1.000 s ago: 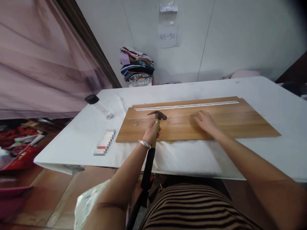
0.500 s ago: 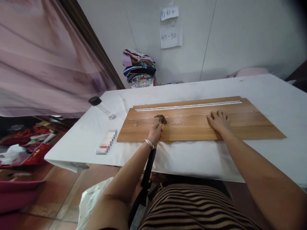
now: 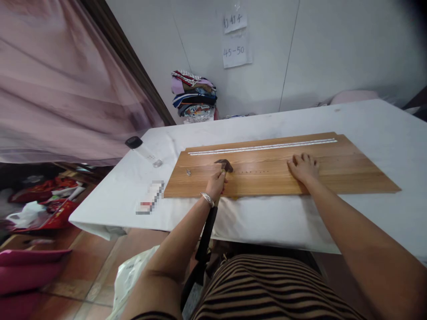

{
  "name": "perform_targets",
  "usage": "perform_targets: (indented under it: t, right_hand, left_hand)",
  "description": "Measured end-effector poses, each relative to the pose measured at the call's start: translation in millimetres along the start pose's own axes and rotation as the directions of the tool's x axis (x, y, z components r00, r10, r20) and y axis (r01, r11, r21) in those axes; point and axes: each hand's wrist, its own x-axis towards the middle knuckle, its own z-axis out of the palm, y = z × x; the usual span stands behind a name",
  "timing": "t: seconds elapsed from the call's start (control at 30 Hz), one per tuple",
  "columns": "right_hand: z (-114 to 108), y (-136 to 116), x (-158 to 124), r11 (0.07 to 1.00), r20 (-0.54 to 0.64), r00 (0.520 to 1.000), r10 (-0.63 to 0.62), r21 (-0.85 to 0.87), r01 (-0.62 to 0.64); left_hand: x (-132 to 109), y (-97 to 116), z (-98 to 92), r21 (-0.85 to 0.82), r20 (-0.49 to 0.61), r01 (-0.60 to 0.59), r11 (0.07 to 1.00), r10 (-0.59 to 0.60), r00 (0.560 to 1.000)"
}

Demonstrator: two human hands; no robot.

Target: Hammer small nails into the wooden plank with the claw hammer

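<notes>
My left hand (image 3: pixel 215 183) is wrapped round a claw hammer (image 3: pixel 227 166), gripping it close below its dark metal head. Its long black grip (image 3: pixel 207 233) points back toward my body. The hammer head is over the wooden board (image 3: pixel 347 171), at the left end of a row of small dark marks (image 3: pixel 255 172); I cannot tell if it touches the wood. My right hand (image 3: pixel 305 169) rests on the board, to the right of that row, with fingers spread and nothing held. A small heap of nails (image 3: pixel 188 173) lies near the board's left end.
Two pale measuring strips (image 3: pixel 267 146) run along the board's far side. On the white-covered table (image 3: pixel 110 195), left of the board, are a clear bottle with a black cap (image 3: pixel 143 152) and a blurred-out flat object (image 3: pixel 150 198). Folded clothes (image 3: pixel 195 95) are stacked behind the table.
The view has shifted slightly. Both hands and the hammer keep nearly the same places on the board.
</notes>
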Motion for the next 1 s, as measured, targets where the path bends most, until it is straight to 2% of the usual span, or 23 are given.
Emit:
perform_targets:
  t: [1.0]
  right_hand:
    - [-1.1, 0.5, 1.2, 1.0, 0.028, 1.0, 0.001, -0.015, 0.0]
  left_hand:
    - [-6.0, 6.3, 0.2, 0.035, -0.019, 0.025, 0.999, -0.025, 1.0]
